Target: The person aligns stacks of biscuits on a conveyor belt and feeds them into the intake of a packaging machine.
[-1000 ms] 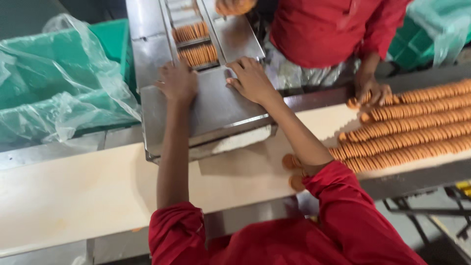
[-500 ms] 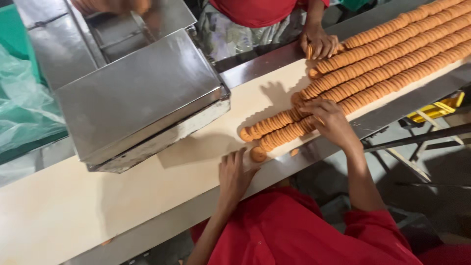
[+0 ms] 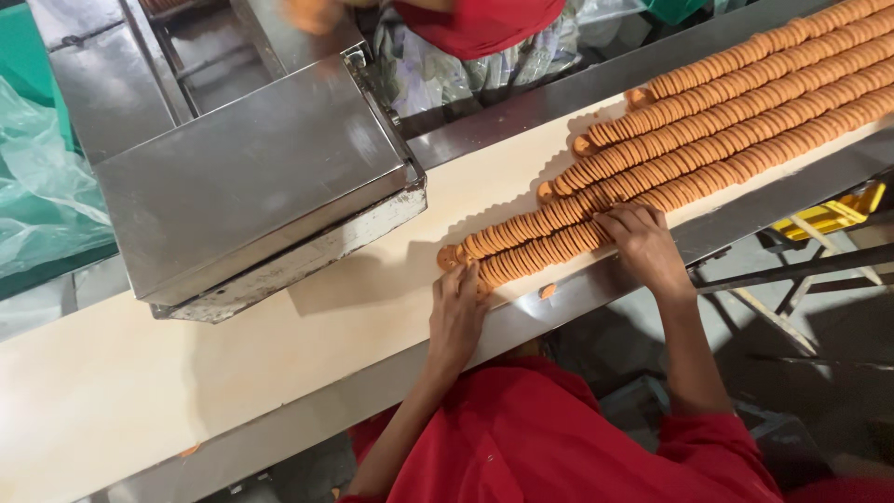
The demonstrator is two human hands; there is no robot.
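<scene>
On the cream belt (image 3: 233,373), nearest biscuit row (image 3: 549,250) sits bracketed by both hands; left hand (image 3: 458,317) flat against its end, fingers together; right hand (image 3: 643,244) fingers curled onto it, beside metal box (image 3: 251,177).

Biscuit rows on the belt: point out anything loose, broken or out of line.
One small orange fragment lies alone on the belt's near edge, apart from the biscuit rows, between the left hand and the right hand. It looks like a broken piece. Another crumb sits farther left. The rows themselves run neatly.
</scene>
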